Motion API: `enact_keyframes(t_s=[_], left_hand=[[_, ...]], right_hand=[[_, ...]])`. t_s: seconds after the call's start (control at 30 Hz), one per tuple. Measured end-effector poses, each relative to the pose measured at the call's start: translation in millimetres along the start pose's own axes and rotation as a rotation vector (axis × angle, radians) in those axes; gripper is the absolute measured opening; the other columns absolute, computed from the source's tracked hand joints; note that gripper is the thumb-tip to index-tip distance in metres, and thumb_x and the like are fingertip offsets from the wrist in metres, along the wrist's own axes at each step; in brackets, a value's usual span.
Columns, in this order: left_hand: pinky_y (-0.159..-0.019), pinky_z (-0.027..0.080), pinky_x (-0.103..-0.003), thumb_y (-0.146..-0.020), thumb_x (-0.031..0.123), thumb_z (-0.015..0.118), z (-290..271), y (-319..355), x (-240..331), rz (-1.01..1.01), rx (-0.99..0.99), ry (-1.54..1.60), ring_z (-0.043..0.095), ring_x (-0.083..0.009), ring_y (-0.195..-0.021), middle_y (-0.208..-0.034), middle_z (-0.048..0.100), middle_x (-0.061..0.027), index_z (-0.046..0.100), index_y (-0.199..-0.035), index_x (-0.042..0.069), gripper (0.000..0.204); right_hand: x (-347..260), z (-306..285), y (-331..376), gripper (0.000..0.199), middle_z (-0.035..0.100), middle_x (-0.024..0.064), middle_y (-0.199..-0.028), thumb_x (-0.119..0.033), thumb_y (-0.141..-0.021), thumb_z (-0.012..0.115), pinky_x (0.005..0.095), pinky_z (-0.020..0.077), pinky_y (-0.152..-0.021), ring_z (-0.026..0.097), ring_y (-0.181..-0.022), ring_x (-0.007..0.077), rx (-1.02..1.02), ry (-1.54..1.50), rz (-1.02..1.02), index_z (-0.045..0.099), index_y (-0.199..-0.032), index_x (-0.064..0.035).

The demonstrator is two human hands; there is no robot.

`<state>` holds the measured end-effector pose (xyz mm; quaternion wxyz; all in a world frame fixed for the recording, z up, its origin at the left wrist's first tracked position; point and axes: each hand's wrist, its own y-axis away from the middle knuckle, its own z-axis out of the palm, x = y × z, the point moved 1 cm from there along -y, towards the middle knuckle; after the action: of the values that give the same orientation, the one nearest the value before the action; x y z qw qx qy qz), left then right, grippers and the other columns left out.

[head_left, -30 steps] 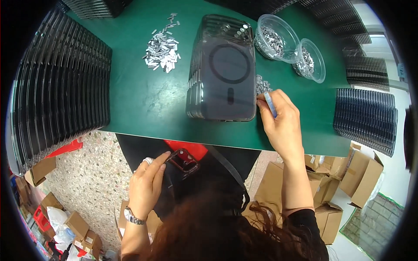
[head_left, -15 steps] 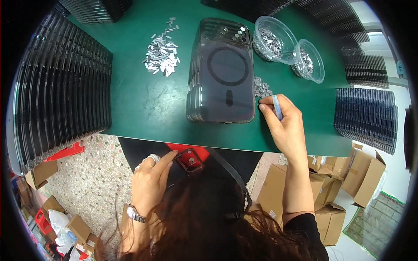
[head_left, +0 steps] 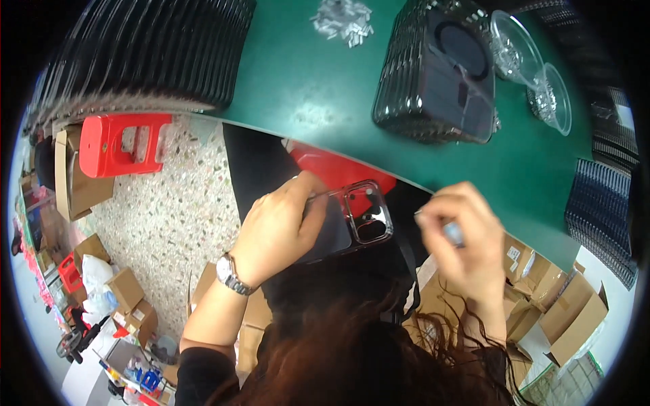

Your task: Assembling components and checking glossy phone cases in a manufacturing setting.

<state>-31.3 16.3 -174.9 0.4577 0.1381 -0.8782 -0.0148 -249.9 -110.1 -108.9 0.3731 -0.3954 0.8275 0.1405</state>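
My left hand (head_left: 279,220) grips a clear, dark-tinted phone case (head_left: 329,233) over my lap, just off the table's near edge. The case's square camera opening, with its shiny rim, points to the right. My right hand (head_left: 467,237) is pinched at the table edge, right of the case and apart from it. Motion blurs its fingers, and whatever they hold is too small to make out. A light blue band wraps one finger. A stack of similar phone cases (head_left: 433,74) stands on the green table (head_left: 298,88), with a pile of small silvery pieces (head_left: 342,21) to its left.
Two clear round tubs (head_left: 520,51) of small metallic pieces stand right of the stack. Rows of cases (head_left: 156,51) line the table's left, with another stack (head_left: 602,216) at the right. A red stool (head_left: 105,145) and cardboard boxes (head_left: 569,318) are on the floor.
The view has swung, so the table sits higher and to the right. My right hand has left the small grey pieces beside the stack and come back toward my lap. More of the held case shows.
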Motion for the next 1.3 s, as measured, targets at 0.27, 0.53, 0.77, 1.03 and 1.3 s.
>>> enact_keyframes(t_s=[0.27,0.53,0.77,1.03,1.3], left_hand=[[-0.054,0.044,-0.034,-0.092,0.007,0.061,-0.1,7.0,1.5,-0.047,-0.14,0.11,0.058,-0.0236,-0.057,-0.085,0.071,-0.0154,0.065,-0.103,-0.001,0.014],[-0.054,0.044,-0.035,-0.093,0.01,0.065,7.8,8.5,-2.0,-0.051,-0.149,0.049,0.058,-0.0242,-0.056,-0.082,0.07,-0.0161,0.065,-0.099,-0.001,0.013],[-0.063,0.049,-0.042,-0.094,0.014,0.068,12.1,6.0,-7.8,-0.061,-0.214,-0.03,0.066,-0.0377,-0.069,-0.084,0.07,-0.0199,0.066,-0.095,0.0,0.014],[-0.068,0.051,-0.048,-0.095,0.017,0.066,14.2,5.6,-8.7,-0.055,-0.262,-0.151,0.066,-0.0423,-0.078,-0.081,0.068,-0.0207,0.063,-0.092,0.001,0.016],[-0.069,0.053,-0.049,-0.094,0.016,0.066,38.7,21.5,-47.3,-0.042,-0.237,-0.138,0.067,-0.041,-0.081,-0.088,0.069,-0.0177,0.061,-0.096,0.003,0.014]], right_hand=[[23.4,54.3,-5.1,0.028,0.062,0.0128,-0.11,-0.001,-0.075,0.076,0.0439,0.0576,-0.072,0.067,-0.089,0.0371,-0.191,-0.066,-0.155,0.065,-0.101,-0.003],[28.7,66.7,-6.8,0.025,0.057,0.011,-0.102,-0.003,-0.076,0.076,0.0429,0.0558,-0.068,0.065,-0.09,0.0336,-0.218,0.065,-0.221,0.065,-0.099,-0.003],[34.3,81.5,-1.3,0.026,0.057,0.0107,-0.101,-0.003,-0.078,0.076,0.0418,0.0552,-0.064,0.065,-0.083,0.034,-0.221,0.141,-0.286,0.06,-0.098,-0.0046],[46.9,99.3,10.4,0.017,0.064,0.0165,-0.101,-0.007,-0.088,0.069,0.0508,0.0537,-0.069,0.066,-0.086,0.041,-0.239,0.003,-0.032,0.06,-0.101,-0.0039],[57.2,145.2,17.7,0.014,0.066,0.0191,-0.1,-0.014,-0.097,0.058,0.0536,0.051,-0.078,0.066,-0.092,0.0433,-0.369,-0.11,0.033,0.058,-0.106,-0.0024]])
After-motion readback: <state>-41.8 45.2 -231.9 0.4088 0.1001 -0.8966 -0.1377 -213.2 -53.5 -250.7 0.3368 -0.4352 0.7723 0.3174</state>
